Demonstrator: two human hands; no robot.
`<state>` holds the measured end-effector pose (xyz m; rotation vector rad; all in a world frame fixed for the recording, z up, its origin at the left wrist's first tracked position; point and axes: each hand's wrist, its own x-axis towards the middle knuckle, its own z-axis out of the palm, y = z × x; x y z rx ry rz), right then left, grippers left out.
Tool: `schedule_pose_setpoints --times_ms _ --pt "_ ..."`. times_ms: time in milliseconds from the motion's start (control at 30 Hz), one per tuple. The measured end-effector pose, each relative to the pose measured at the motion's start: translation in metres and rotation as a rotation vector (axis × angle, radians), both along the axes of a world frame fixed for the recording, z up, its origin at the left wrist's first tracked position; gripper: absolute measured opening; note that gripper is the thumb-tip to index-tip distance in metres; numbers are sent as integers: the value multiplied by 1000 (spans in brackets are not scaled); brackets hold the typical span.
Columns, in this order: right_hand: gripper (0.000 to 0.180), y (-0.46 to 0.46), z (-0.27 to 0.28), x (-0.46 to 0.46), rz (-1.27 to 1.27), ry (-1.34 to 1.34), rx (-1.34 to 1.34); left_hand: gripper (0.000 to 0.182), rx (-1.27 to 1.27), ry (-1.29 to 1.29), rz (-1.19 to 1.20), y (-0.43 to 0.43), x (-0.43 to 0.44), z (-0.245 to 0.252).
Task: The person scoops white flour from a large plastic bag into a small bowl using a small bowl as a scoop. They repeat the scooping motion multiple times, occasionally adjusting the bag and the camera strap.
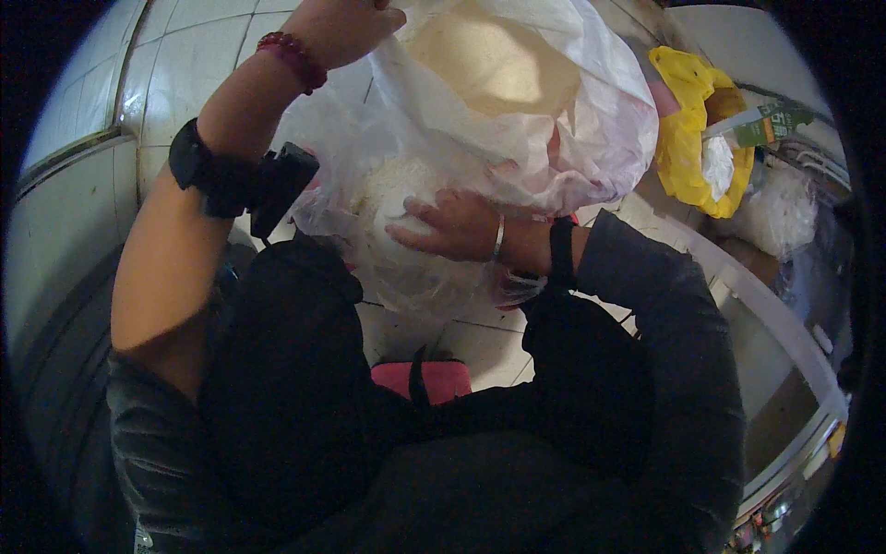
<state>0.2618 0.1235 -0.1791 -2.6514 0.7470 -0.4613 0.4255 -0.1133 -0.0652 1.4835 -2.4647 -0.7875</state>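
Observation:
A large white woven sack (609, 131) stands at the top, its mouth wide, with a pale yellowish powdery or fine-grained material (484, 66) inside. At the top edge, my left hand (353, 28) is closed at the sack's rim; its fingertips are partly cut off. Below the sack lies a clear plastic bag (415, 284) with pale, crumbly material (398, 176) in it. My right hand (446, 225) is over this bag, thumb and fingers apart around a smooth white rounded thing (394, 218). Whether it grips that thing is unclear.
A yellow plastic bag (668, 145) with a green packet (761, 128) stands right of the sack, near a clear bag of whitish contents (782, 208). A red-pink flat object (443, 381) lies on the tiled floor between my legs. Tiled wall (194, 55) rises at upper left.

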Motion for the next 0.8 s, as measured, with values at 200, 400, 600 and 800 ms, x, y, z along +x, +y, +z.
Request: schedule_pose_setpoints --times_ms 200,400,600,800 --pt "44 -8 3 -4 79 -148 -183 27 33 -8 -1 1 1 3" --pt "44 -13 9 -5 199 -176 -148 26 64 -63 27 0 -4 0" --pt "45 -2 23 1 -8 -75 27 26 -54 45 -54 2 2 -8" --pt "55 6 55 3 -477 223 658 23 -30 46 -25 5 3 -8"
